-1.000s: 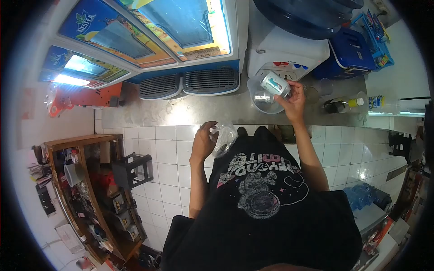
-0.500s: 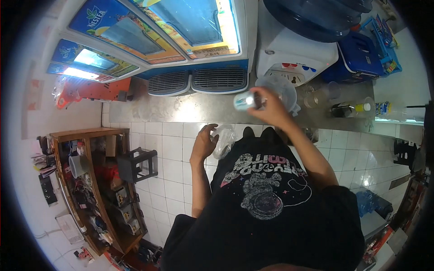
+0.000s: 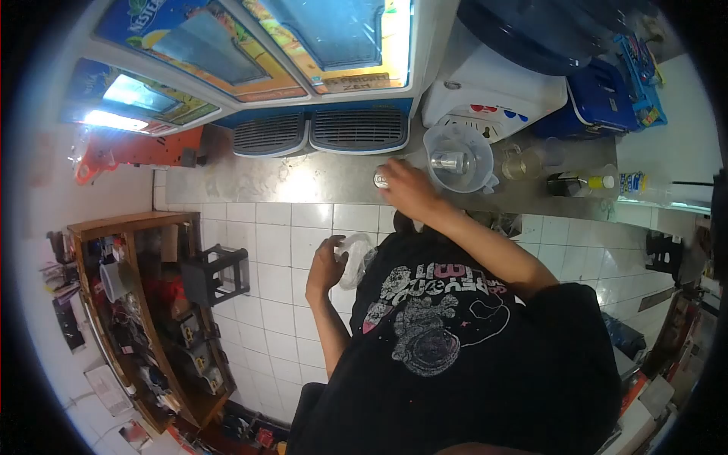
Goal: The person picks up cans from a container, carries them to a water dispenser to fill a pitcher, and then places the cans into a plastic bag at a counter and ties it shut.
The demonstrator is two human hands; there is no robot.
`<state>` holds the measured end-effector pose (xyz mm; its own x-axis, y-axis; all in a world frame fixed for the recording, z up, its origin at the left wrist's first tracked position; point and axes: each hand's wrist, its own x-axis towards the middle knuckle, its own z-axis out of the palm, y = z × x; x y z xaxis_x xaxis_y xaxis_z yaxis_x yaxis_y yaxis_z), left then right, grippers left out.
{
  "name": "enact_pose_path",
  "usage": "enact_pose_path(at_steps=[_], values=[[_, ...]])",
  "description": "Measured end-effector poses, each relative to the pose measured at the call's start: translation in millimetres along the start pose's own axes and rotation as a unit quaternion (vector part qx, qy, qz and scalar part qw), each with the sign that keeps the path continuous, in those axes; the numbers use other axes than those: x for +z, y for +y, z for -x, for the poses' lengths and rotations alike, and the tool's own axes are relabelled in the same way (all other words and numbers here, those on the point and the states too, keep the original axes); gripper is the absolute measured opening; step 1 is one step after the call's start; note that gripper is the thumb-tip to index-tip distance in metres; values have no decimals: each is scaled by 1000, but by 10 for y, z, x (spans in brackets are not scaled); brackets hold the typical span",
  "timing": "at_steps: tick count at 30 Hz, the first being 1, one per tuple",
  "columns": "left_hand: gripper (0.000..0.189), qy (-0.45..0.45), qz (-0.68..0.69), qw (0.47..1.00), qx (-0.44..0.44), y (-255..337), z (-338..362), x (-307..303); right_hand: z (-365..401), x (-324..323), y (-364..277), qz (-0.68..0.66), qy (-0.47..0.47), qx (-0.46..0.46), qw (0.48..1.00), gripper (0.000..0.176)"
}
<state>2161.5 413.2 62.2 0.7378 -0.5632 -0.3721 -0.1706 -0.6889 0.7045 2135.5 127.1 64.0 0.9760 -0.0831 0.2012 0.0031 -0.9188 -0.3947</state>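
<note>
My right hand (image 3: 409,188) is closed round a small can (image 3: 381,177) above the metal counter (image 3: 334,168), in front of the dispenser's drip trays. My left hand (image 3: 327,265) holds a clear plastic bag (image 3: 354,262) over the tiled floor, left of my black shirt. To the right of my right hand, a clear plastic pitcher (image 3: 485,155) stands on the counter with a silvery can or cup (image 3: 447,161) inside it.
The drink dispenser (image 3: 303,98) stands at the back, beside a white water dispenser (image 3: 493,76). Glass mugs (image 3: 523,161) and a dark bottle (image 3: 569,184) are on the right. A wooden shelf (image 3: 136,222) and black stool (image 3: 216,274) stand at left.
My right hand has moved left from over the pitcher with the can, which now sits lower and more upright. My left hand and the bag have shifted slightly left and down.
</note>
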Motion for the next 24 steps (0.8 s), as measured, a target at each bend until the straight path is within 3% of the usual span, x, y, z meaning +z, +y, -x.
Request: enact_pose_path(at_steps=[1,3,6,8,14,20,24], values=[[40,4,6,1000,-4,-12,8,-5,24,-273,29,-121,0,49,991,38],[40,8,15,1000,-11,-63,12,0,48,-722,319,-91,-7,144,985,37],[41,13,-31,999,13,-165,-80,30,155,-950,851,19,5,126,992,35],[40,13,-25,999,29,-164,-158,19,150,-1007,981,108,-190,213,952,33],[41,-1,5,1000,4,24,-294,-69,177,-712,1041,79,-233,299,922,46],[40,-14,3,1000,0,6,-241,-35,192,-491,1028,180,-144,195,953,60],[41,-11,-5,1000,2,-29,-207,-19,119,-412,1094,189,-212,195,939,62]])
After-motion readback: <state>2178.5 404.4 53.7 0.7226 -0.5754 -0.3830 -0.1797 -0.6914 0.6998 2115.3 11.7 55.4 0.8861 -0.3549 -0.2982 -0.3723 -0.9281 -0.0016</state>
